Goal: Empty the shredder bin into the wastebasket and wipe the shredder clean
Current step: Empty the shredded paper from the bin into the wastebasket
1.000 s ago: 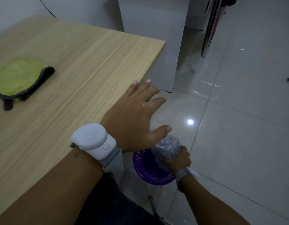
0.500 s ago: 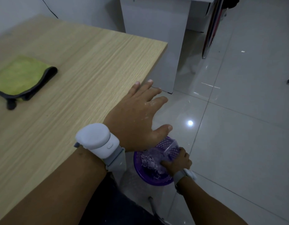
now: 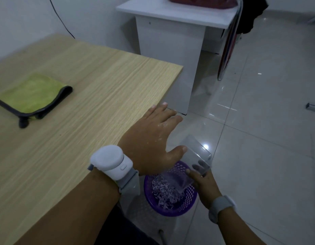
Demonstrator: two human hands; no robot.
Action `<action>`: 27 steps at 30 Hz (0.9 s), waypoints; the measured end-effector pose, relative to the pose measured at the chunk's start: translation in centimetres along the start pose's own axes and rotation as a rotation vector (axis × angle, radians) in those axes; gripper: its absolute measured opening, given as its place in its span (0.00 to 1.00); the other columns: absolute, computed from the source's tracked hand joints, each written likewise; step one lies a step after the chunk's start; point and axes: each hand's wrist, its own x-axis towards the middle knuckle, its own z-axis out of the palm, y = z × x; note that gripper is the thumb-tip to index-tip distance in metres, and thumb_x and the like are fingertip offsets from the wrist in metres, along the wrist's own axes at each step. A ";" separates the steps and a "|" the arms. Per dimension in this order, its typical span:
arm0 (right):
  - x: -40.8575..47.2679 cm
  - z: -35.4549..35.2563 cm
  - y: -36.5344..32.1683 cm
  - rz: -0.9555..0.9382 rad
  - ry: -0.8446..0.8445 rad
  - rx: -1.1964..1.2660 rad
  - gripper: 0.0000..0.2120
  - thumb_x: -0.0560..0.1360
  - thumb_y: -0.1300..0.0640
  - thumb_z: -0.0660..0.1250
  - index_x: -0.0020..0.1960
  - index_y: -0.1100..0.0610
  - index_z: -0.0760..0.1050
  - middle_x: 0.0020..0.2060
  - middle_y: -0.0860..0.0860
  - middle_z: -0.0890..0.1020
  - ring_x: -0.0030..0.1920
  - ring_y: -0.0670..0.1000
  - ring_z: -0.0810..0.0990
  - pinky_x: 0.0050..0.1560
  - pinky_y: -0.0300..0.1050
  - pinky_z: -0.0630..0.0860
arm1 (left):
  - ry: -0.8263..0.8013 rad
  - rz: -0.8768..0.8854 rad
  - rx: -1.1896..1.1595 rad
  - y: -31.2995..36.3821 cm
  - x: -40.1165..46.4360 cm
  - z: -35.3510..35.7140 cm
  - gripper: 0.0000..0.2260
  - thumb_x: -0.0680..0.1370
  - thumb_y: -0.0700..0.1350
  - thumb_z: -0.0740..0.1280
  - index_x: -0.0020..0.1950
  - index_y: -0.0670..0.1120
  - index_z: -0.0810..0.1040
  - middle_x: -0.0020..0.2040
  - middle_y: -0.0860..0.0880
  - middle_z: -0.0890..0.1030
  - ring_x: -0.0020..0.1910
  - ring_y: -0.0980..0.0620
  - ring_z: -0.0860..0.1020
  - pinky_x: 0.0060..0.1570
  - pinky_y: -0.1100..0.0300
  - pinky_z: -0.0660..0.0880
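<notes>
shredded paper (image 3: 164,190) lay heaped in the purple wastebasket (image 3: 186,203) on the floor. right hand (image 3: 203,183) gripped the clear shredder bin (image 3: 195,154), tipped mouth-down over the basket. left hand (image 3: 151,138) rested flat, fingers (image 3: 168,112) spread, at the counter (image 3: 82,103) edge near a green cloth (image 3: 31,93).

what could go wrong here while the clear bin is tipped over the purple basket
1. The clear plastic shredder bin is held by the right hand alone, tilted; it may slip.
2. The purple perforated wastebasket is small and the shredded paper strips pile toward its near rim, so some could spill onto the glossy tiled floor.
3. The left hand leans at the wooden table edge and could slide off.
</notes>
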 end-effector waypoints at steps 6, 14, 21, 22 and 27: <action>-1.3 -0.3 -3.5 0.015 -0.234 0.239 0.38 0.63 0.60 0.79 0.70 0.55 0.68 0.67 0.60 0.74 0.64 0.63 0.77 0.53 0.58 0.80 | -0.043 0.018 0.069 0.2 -0.1 -0.4 0.45 0.70 0.76 0.60 0.73 0.43 0.68 0.73 0.47 0.71 0.77 0.47 0.60 0.77 0.55 0.45; -4.2 0.9 -7.8 -0.044 -0.443 0.441 0.52 0.57 0.54 0.85 0.75 0.57 0.62 0.71 0.62 0.69 0.70 0.67 0.69 0.61 0.64 0.75 | -0.091 0.003 0.034 0.4 0.1 -0.9 0.53 0.65 0.78 0.63 0.78 0.42 0.60 0.78 0.47 0.64 0.79 0.49 0.55 0.75 0.59 0.38; -5.6 2.8 -12.4 -0.125 -0.581 0.500 0.51 0.59 0.54 0.84 0.76 0.56 0.61 0.73 0.62 0.67 0.72 0.67 0.66 0.60 0.60 0.75 | -0.180 -0.072 -0.135 0.5 0.8 -2.2 0.54 0.66 0.74 0.69 0.81 0.48 0.50 0.80 0.53 0.57 0.75 0.58 0.52 0.71 0.64 0.37; -5.6 3.1 -13.0 -0.137 -0.602 0.505 0.51 0.60 0.54 0.83 0.76 0.56 0.60 0.73 0.62 0.67 0.72 0.67 0.66 0.61 0.61 0.74 | -0.194 -0.083 -0.158 0.6 0.9 -2.6 0.55 0.66 0.74 0.69 0.81 0.50 0.48 0.80 0.55 0.55 0.76 0.58 0.52 0.72 0.62 0.39; -6.0 5.3 -15.8 -0.193 -0.701 0.486 0.49 0.62 0.55 0.82 0.76 0.55 0.60 0.73 0.62 0.66 0.72 0.67 0.65 0.62 0.61 0.73 | -0.131 -0.089 -0.225 1.0 1.3 -5.5 0.50 0.63 0.71 0.74 0.78 0.53 0.58 0.70 0.56 0.70 0.66 0.56 0.68 0.67 0.56 0.68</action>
